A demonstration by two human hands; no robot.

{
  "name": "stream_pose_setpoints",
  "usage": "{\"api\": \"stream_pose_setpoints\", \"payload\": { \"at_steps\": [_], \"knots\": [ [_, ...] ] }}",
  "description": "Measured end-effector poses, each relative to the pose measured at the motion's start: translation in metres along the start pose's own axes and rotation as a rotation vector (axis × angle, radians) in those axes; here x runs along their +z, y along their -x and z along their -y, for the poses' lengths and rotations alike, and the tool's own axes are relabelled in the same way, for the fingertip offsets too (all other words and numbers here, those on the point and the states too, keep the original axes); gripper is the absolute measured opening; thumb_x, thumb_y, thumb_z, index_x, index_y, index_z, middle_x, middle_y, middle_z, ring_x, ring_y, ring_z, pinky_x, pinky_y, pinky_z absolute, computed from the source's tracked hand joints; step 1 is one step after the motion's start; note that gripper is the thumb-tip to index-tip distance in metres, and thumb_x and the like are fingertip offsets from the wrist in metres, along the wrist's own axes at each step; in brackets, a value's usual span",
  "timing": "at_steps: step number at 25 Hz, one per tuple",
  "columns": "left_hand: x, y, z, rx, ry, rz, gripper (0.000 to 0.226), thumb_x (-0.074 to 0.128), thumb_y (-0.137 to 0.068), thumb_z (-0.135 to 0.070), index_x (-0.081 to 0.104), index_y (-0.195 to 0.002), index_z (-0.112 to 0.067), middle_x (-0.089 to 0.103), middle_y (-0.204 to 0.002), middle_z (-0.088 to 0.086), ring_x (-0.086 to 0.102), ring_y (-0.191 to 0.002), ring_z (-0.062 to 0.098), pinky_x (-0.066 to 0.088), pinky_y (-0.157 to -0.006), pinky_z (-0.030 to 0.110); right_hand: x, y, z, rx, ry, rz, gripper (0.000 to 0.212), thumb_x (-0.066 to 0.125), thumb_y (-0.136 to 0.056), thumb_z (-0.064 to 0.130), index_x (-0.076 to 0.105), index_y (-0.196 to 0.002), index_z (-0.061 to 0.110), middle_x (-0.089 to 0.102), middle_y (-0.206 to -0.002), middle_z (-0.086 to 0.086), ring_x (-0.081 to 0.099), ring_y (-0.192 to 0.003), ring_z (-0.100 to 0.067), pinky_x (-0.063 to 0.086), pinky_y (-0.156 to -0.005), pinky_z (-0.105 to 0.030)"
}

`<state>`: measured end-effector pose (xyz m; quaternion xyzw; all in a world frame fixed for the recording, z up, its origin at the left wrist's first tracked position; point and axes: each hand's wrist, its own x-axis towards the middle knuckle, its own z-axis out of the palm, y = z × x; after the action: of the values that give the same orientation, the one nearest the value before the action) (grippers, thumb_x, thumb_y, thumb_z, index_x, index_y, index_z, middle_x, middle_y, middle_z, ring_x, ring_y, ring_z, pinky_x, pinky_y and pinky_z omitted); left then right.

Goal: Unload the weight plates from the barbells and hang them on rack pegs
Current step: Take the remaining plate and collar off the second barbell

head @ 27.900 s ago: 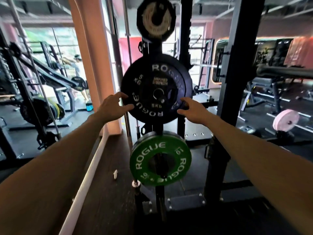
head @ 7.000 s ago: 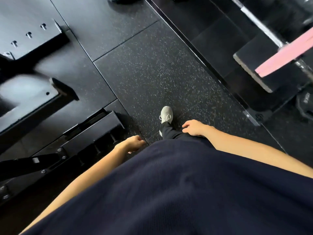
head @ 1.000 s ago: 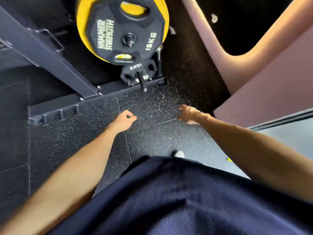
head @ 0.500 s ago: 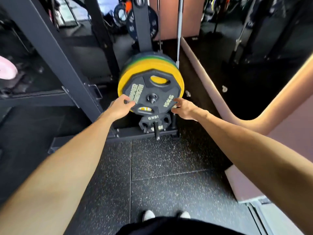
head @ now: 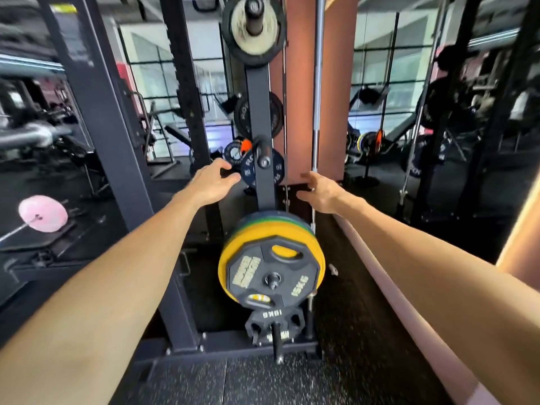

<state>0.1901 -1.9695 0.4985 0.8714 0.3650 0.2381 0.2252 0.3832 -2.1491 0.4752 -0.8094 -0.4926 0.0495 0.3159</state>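
A black 15 kg plate (head: 271, 277) hangs on a low rack peg in front of yellow, green and blue plates (head: 264, 226). Below it a small black 10 kg plate (head: 273, 325) sits on the lowest peg. The rack post (head: 258, 95) rises above, with an empty peg (head: 263, 150) at mid height and a worn plate (head: 253, 27) near the top. My left hand (head: 211, 181) is open, raised left of the post. My right hand (head: 320, 191) is open to the right of it. Neither hand touches a plate.
A dark rack upright (head: 111, 141) stands at the left. A pink plate (head: 42, 213) on a barbell lies on the floor at far left. A vertical barbell (head: 317, 83) leans beside the brown pillar (head: 336, 83). A pale ledge (head: 394, 287) runs along the right.
Half a second ago both hands were on the sides of the 15 kg plate. They have let go and risen to mid height on either side of the post; my view tilted up.
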Motion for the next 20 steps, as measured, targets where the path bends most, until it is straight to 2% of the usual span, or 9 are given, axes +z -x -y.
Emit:
{"api": "stream_pose_setpoints", "payload": {
  "at_steps": [6, 7, 11, 15, 20],
  "knots": [
    [-0.087, -0.038, -0.074, 0.145, 0.012, -0.157, 0.045, 0.049, -0.095, -0.048, 0.045, -0.133, -0.024, 0.058, -0.119, 0.009, 0.059, -0.09, 0.02, 0.041, -0.071, 0.032, -0.088, -0.04, 0.065, -0.105, 0.008, -0.144, 0.055, 0.056, -0.094, 0.026, 0.036, -0.144, 0.016, 0.055, -0.135, -0.012, 0.056, -0.118, -0.028, 0.04, -0.09, -0.024],
    [-0.1, -0.044, -0.085, 0.164, 0.01, -0.19, 0.045, 0.049, -0.095, -0.048, 0.046, -0.133, -0.023, 0.058, -0.115, 0.008, 0.059, -0.088, 0.021, 0.042, -0.071, 0.032, -0.104, -0.047, 0.074, -0.125, 0.014, -0.175, 0.056, 0.056, -0.093, 0.026, 0.036, -0.144, 0.017, 0.054, -0.136, -0.012, 0.055, -0.119, -0.028, 0.04, -0.091, -0.025],
    [-0.141, -0.064, -0.121, 0.219, -0.006, -0.294, 0.047, 0.049, -0.092, -0.052, 0.047, -0.131, -0.025, 0.059, -0.116, 0.01, 0.056, -0.102, 0.029, 0.041, -0.081, 0.035, -0.156, -0.066, 0.105, -0.203, 0.061, -0.265, 0.059, 0.056, -0.094, 0.025, 0.033, -0.147, 0.013, 0.05, -0.141, -0.014, 0.051, -0.125, -0.028, 0.038, -0.097, -0.026],
    [-0.174, -0.081, -0.15, 0.237, -0.014, -0.377, 0.049, 0.048, -0.09, -0.056, 0.047, -0.129, -0.028, 0.06, -0.118, 0.008, 0.058, -0.099, 0.027, 0.044, -0.085, 0.036, -0.201, -0.087, 0.119, -0.243, 0.092, -0.337, 0.062, 0.056, -0.094, 0.025, 0.03, -0.149, 0.014, 0.045, -0.146, -0.013, 0.048, -0.13, -0.03, 0.036, -0.106, -0.031],
    [-0.19, -0.11, -0.161, 0.236, -0.07, -0.428, 0.045, 0.047, -0.092, -0.051, 0.046, -0.131, -0.027, 0.06, -0.119, 0.007, 0.053, -0.102, 0.025, 0.037, -0.082, 0.034, -0.221, -0.12, 0.115, -0.218, 0.105, -0.368, 0.061, 0.056, -0.094, 0.027, 0.031, -0.148, 0.012, 0.046, -0.145, -0.016, 0.047, -0.13, -0.031, 0.038, -0.108, -0.035]
  ]
}}
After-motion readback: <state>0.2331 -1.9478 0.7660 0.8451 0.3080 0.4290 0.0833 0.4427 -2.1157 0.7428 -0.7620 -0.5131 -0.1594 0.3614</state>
